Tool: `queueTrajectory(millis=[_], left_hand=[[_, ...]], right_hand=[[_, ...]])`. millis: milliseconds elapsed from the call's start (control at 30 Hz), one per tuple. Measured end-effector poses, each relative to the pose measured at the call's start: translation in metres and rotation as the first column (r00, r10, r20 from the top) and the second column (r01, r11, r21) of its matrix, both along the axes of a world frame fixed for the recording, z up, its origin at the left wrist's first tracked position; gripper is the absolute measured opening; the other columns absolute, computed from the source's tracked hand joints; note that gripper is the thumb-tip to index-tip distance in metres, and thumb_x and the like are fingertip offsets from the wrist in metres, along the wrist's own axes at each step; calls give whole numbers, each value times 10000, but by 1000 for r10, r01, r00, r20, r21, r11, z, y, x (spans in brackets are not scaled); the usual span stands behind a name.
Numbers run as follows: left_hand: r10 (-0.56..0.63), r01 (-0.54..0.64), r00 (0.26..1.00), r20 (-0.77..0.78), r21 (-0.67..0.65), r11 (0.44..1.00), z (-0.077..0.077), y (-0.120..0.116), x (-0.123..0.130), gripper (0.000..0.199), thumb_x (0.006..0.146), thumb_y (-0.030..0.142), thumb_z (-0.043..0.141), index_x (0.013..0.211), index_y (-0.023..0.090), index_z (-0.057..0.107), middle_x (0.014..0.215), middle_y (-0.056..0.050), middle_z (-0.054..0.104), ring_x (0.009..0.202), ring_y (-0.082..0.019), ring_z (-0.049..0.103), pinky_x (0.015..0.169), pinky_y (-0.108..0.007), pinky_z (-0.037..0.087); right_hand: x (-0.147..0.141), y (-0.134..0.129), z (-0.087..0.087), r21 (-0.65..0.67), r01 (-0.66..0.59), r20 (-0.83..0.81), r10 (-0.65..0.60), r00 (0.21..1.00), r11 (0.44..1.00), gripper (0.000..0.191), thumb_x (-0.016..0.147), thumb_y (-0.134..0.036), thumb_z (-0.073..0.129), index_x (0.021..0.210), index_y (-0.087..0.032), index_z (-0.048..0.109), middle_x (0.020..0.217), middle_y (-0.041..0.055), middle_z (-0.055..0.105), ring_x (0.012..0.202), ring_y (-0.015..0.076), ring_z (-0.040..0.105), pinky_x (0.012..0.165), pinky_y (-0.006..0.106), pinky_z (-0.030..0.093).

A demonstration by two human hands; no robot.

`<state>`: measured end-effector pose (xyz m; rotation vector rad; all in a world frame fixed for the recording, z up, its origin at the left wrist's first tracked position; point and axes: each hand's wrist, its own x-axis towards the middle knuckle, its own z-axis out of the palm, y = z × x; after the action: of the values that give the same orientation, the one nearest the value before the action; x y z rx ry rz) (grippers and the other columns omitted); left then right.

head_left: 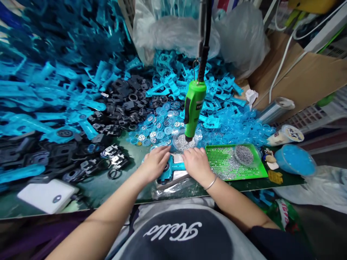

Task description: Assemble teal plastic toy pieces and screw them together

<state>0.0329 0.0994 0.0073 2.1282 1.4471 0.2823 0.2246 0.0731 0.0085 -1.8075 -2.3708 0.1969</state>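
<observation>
A blue plastic part with a handle [177, 166] lies on a small pad [173, 182] at the table's front edge. My left hand [156, 164] holds its wider end, fingers curled over the top, beside a dark round piece. At the handle end, my right hand [197, 164] grips with bent fingers; its fingertips are partly hidden. A green electric screwdriver [194, 108] hangs upright just beyond my hands, its tip over a round dish of small silver screws [180, 143].
Blue plastic parts [67, 97] pile up left and behind, with black parts [124, 103] and clear blue discs [162, 121] nearer. A green tray [221, 153] with loose screws stands at right, beside a tub of blue stuff [295, 160]. A white box [47, 195] lies left.
</observation>
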Motion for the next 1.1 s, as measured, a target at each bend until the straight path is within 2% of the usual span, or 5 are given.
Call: queueTrajectory(millis=[267,433,600,833,1100], left_hand=[[37,-26,999,-40,240,970,4,-1,12,482,1017,356,423,1451,197,561,1464,-163,592,1371,-367,497,1086,-598,398],[-117,189,950,-291,236,953,35,56,44,285,997,269,511,1110,198,762,1232,-123,725,1149,-288,631,1004,-435,474],[-227,292,894,-386,116,949,33,95,82,99,880,200,713,897,111,753,931,-144,767,1003,-281,698,870,-394,533],[-269,309,913,-305,90,947,30,101,61,149,861,171,665,892,193,808,915,-100,802,937,-280,739,792,-350,537],[-60,70,996,-62,159,985,50,66,38,223,934,179,600,1030,188,801,1044,-82,817,974,-244,750,863,-320,538]], right_hand=[[10,11,19,-53,-1,21,2,1000,999,322,1074,-272,386,989,-167,679,993,112,741,977,260,659,834,376,386],[19,67,38,-154,43,98,-28,995,987,236,986,-140,497,980,-115,732,1054,191,757,1066,292,682,887,375,419],[13,97,34,-222,36,111,-12,994,974,193,884,-38,560,893,-73,750,969,239,768,1030,314,723,936,405,434],[39,54,44,-226,-43,-177,2,984,973,142,943,-116,566,957,-167,698,969,65,784,906,173,732,801,262,514],[46,-5,29,-177,-111,-609,-20,793,978,102,859,-130,729,779,-193,723,832,27,736,801,175,689,746,297,529]])
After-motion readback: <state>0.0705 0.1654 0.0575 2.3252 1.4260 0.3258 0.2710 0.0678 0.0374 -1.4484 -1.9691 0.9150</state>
